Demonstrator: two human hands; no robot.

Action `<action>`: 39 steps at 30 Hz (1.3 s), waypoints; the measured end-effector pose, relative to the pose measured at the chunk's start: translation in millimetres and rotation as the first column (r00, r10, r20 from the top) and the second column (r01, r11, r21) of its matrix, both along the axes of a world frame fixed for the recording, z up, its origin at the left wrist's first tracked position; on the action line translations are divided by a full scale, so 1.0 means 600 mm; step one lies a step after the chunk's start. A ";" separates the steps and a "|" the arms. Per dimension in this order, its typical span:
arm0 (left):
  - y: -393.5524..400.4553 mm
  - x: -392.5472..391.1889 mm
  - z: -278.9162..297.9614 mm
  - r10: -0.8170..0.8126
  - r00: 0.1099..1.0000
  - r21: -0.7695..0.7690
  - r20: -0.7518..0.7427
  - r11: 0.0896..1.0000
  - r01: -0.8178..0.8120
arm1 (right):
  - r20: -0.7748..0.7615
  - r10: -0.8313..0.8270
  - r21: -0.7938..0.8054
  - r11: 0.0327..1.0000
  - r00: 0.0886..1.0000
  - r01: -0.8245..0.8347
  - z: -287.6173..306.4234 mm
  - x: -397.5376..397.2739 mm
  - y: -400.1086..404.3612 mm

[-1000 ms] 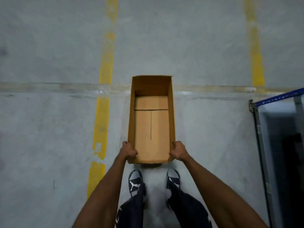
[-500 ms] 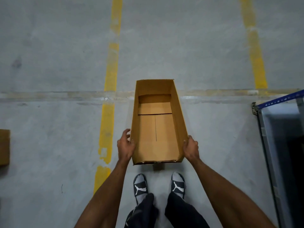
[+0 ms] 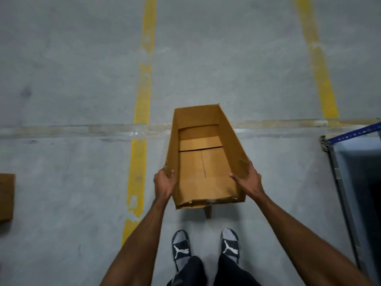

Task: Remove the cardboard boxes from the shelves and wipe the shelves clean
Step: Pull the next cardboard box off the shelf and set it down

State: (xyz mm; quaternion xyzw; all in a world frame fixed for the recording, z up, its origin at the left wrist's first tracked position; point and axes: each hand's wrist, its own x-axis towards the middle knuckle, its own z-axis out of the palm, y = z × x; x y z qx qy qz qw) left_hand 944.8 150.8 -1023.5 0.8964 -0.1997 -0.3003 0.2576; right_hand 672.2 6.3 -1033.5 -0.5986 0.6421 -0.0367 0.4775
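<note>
From the head camera, looking straight down: the person stands on a grey concrete floor [image 3: 61, 69] holding an open cardboard box [image 3: 203, 159] out in front of the body, above the floor and clear of the shelf. The left hand [image 3: 165, 183] grips the box's left wall near its near corner, thumb over the rim inside and fingers curled round the outside. The right hand [image 3: 248, 178] lies along the right wall with fingers fairly straight on the outside and the thumb reaching inside, so the wall is pinched between thumb and fingers. The box looks empty.

My guess is that this is the removal step: the box is off the shelf and about to be put down. A second box [image 3: 6, 197] lies at the left edge of the floor, which suggests where to set this one. The next move calls for lowering it level and letting go with both hands.

The box is plain brown corrugated board, long and narrow, with folded bottom flaps, a centre seam and a ragged, torn near edge. The floor is dull and scuffed, crossed by worn yellow painted lines [image 3: 142, 104]. At the right stands the metal shelf frame [image 3: 354, 134], with a blue beam and grey upright. Black and white slides over grey socks [image 3: 181, 247] show below.
</note>
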 end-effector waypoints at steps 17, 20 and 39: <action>-0.051 0.020 0.067 -0.216 0.976 0.130 0.012 0.968 0.213 | -0.211 0.055 -0.020 0.998 0.976 -0.061 0.071 0.038 -0.020; -0.049 0.026 0.129 -0.254 0.967 0.127 0.008 0.960 0.251 | -0.218 0.037 -0.013 0.999 0.975 -0.041 0.131 0.019 -0.004; -0.035 -0.184 0.774 -0.736 0.664 -0.070 0.128 0.662 0.747 | -0.237 -0.448 -0.289 0.880 0.862 0.378 0.785 -0.241 0.248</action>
